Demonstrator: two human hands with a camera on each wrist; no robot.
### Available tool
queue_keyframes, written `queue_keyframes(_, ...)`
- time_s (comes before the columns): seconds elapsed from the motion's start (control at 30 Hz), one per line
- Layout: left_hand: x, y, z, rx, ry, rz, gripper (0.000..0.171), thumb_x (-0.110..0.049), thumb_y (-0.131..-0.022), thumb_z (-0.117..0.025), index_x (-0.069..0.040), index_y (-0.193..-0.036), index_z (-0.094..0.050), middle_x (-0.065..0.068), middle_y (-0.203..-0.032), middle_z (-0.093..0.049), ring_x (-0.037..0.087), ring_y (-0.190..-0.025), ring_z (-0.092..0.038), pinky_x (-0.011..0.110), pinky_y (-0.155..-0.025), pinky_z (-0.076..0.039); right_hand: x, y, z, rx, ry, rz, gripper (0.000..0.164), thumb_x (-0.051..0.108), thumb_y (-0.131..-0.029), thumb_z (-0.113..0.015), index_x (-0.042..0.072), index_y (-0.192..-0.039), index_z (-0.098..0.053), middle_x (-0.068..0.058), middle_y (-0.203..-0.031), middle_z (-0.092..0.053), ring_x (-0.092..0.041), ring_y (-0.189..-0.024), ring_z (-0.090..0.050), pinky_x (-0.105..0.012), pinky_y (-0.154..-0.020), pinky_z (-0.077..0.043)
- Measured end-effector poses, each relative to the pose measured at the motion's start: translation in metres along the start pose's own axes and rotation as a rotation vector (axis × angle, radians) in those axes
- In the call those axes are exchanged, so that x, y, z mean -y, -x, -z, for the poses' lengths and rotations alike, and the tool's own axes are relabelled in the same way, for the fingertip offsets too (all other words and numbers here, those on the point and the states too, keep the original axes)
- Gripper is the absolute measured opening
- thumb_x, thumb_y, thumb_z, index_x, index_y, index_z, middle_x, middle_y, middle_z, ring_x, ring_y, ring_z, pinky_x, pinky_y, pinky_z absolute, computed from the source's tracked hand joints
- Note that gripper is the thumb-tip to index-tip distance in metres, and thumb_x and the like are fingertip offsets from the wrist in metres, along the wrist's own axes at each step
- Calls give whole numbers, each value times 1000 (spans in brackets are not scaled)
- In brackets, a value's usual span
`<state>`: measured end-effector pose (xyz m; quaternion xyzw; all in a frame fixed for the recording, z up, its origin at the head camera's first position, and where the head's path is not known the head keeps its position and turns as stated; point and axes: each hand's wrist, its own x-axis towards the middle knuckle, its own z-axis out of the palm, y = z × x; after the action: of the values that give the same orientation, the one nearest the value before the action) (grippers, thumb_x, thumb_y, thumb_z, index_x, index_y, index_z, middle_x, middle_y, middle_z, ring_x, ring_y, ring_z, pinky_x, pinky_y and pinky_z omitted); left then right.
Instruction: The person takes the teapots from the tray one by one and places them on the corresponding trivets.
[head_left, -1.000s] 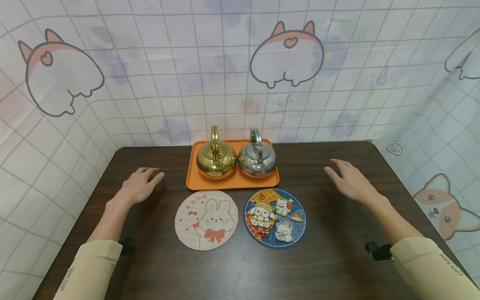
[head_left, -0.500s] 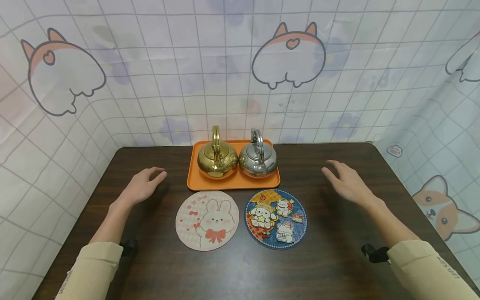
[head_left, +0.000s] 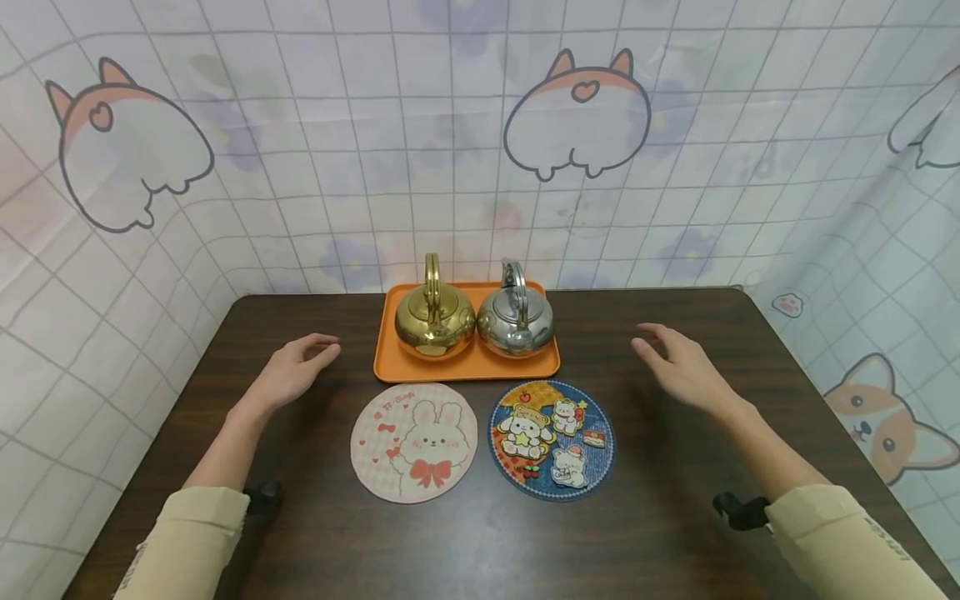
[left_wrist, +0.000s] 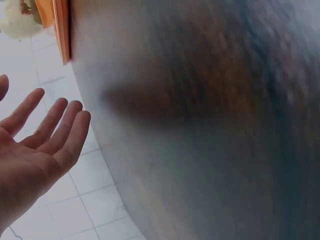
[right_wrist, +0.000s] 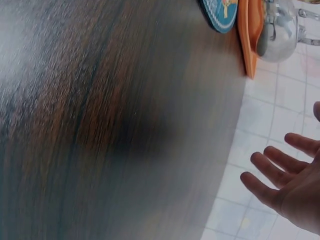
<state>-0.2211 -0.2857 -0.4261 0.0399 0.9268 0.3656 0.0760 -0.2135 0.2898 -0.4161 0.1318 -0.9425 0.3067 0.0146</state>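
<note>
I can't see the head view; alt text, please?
The left hand and right hand, both open and empty, flank an orange tray with a gold kettle at left and silver kettle at right. Nearer on the dark table lie a round pink mat and, right of it, a round blue mat.

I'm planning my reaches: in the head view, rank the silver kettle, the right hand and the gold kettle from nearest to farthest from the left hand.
From the left hand:
1. Gold kettle, on the left half of the orange tray.
2. Silver kettle, on the tray's right half.
3. Right hand, well to the right of the tray.
</note>
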Motion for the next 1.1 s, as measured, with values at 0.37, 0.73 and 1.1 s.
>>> queue_keyframes(0.37, -6, -1, -6, 14, 153, -15, 52, -34, -109, -53, 1, -147, -50, 26, -144, -51, 43, -123, -56, 55, -99, -53, 12, 0, -7, -10, -60, 27, 57, 37, -111, -46, -4, -150, -43, -30, -140, -54, -46, -127, -52, -64, -101, -46)
queue_keyframes(0.73, -14, -9, -14, 51, 261, -4, 52, -29, -110, -52, 5, -149, -45, 28, -145, -49, 43, -127, -55, 49, -100, -54, 23, -1, -12, -18, -87, 57, 53, 33, -111, -49, -3, -149, -45, -27, -143, -54, -44, -129, -53, -62, -105, -44)
queue_keyframes(1.1, -26, -13, -19, 84, 361, 2, 53, -26, -110, -52, 6, -151, -41, 29, -149, -43, 46, -129, -52, 53, -102, -52, 33, -2, -16, -14, -116, 73, 53, 32, -110, -52, -2, -150, -43, -28, -144, -52, -44, -128, -54, -63, -105, -45)
